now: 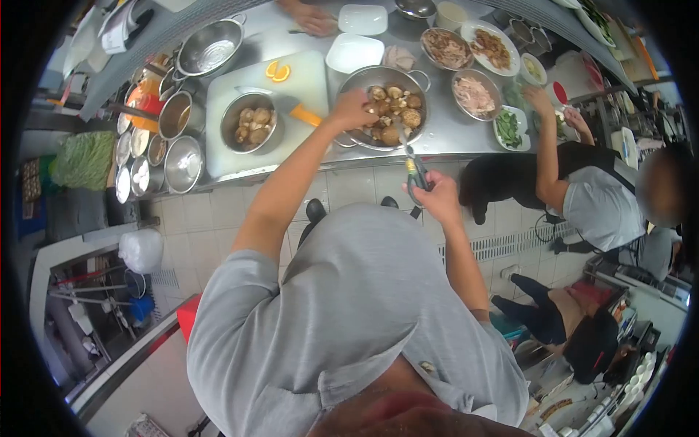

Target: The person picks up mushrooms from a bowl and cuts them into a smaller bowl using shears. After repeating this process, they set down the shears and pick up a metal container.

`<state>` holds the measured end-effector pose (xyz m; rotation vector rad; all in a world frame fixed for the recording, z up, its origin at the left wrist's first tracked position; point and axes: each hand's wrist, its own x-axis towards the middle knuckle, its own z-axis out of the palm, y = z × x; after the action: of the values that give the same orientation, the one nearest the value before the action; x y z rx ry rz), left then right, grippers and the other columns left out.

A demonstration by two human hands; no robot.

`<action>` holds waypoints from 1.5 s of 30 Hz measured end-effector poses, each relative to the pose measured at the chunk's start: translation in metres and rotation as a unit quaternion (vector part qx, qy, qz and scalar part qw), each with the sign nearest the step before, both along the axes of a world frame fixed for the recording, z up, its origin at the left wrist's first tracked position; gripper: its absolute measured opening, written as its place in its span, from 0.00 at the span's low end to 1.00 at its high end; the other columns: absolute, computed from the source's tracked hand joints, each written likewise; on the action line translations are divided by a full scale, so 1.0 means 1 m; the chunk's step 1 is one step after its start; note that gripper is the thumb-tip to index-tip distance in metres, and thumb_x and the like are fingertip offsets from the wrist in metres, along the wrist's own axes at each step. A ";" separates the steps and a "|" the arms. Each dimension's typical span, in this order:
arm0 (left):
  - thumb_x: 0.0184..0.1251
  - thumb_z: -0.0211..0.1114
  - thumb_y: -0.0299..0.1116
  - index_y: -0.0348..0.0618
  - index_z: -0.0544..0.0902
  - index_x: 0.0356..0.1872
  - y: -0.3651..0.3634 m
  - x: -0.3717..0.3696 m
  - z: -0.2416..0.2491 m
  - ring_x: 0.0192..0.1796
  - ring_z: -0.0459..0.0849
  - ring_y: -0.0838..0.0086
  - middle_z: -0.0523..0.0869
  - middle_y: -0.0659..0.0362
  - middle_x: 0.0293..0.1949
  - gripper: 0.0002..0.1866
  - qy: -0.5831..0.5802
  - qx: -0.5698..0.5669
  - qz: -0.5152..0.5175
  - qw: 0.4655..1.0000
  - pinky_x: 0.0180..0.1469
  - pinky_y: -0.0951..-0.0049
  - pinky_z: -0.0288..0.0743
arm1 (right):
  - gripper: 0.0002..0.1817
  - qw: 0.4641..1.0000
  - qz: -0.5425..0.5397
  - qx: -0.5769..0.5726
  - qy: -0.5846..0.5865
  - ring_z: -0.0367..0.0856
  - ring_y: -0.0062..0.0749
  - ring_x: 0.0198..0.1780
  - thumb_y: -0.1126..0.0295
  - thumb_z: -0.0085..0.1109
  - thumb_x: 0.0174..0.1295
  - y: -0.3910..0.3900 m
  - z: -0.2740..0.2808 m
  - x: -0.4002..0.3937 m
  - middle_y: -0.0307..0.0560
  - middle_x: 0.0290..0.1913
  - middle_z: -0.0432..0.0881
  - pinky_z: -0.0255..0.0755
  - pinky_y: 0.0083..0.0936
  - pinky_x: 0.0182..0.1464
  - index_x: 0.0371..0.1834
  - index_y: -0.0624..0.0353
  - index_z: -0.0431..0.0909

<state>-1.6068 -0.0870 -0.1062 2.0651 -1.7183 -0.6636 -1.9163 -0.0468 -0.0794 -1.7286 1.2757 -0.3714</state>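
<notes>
My right hand point(439, 197) grips a pair of scissors point(415, 173) by the dark green and yellow handles. The blades point into a two-handled steel bowl point(347, 89), among brown mushrooms point(410, 118). Over the bowl's left side is my left hand point(353, 111), its fingers bent down and closed at a mushroom; the fingertips are partly hidden. Left of it, an orange-handled knife point(304, 114) lies on a white cutting board point(309, 69). A smaller steel bowl point(228, 122) on the board holds more mushrooms point(255, 125).
Two orange slices point(280, 72) lie on the board. White dishes point(354, 52) stand behind the bowl, and bowls of shredded meat point(477, 95) and greens point(509, 129) to the right. A co-worker point(597, 197) works at the right; another person's hand point(314, 20) rests across the counter.
</notes>
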 end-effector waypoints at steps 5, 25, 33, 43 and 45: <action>0.64 0.75 0.28 0.34 0.73 0.58 0.015 0.006 -0.017 0.29 0.85 0.79 0.86 0.57 0.33 0.26 0.442 0.035 0.122 0.888 0.28 0.79 0.78 | 0.28 0.996 0.043 -0.063 0.049 0.71 0.30 0.22 0.51 0.86 0.43 -0.002 0.012 0.010 0.43 0.20 0.76 0.69 0.33 0.28 0.21 0.61 0.77; 0.66 0.71 0.22 0.26 0.76 0.62 0.031 -0.016 -0.009 0.38 0.92 0.72 0.89 0.53 0.40 0.24 0.391 0.054 0.083 0.915 0.36 0.76 0.86 | 0.31 0.988 0.095 0.014 0.120 0.77 0.36 0.22 0.42 0.81 0.45 -0.013 0.009 0.024 0.47 0.18 0.78 0.71 0.37 0.29 0.19 0.62 0.79; 0.65 0.72 0.22 0.24 0.77 0.60 0.034 -0.002 -0.014 0.37 0.92 0.72 0.90 0.51 0.38 0.24 0.403 0.071 0.098 0.907 0.34 0.77 0.85 | 0.27 0.992 0.098 0.037 0.071 0.71 0.28 0.20 0.50 0.84 0.47 -0.016 -0.006 0.029 0.44 0.17 0.77 0.68 0.33 0.27 0.19 0.63 0.79; 0.64 0.72 0.21 0.25 0.79 0.56 0.033 -0.006 -0.015 0.36 0.92 0.71 0.90 0.52 0.39 0.21 0.403 0.072 0.094 0.907 0.32 0.77 0.84 | 0.28 0.993 0.071 0.047 0.082 0.69 0.27 0.19 0.48 0.83 0.48 -0.008 -0.002 0.036 0.41 0.18 0.78 0.67 0.32 0.26 0.19 0.62 0.79; 0.64 0.72 0.22 0.26 0.79 0.56 0.034 -0.006 -0.015 0.36 0.92 0.72 0.90 0.52 0.39 0.21 0.404 0.075 0.093 0.907 0.32 0.77 0.84 | 0.28 0.994 0.068 0.044 0.069 0.69 0.25 0.19 0.49 0.83 0.50 -0.008 -0.011 0.032 0.40 0.18 0.78 0.65 0.31 0.25 0.20 0.62 0.79</action>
<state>-1.6124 -0.0535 -0.1212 1.6335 -1.0011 -1.3733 -1.8839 -0.0552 -0.0907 -1.7783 1.2441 -0.1168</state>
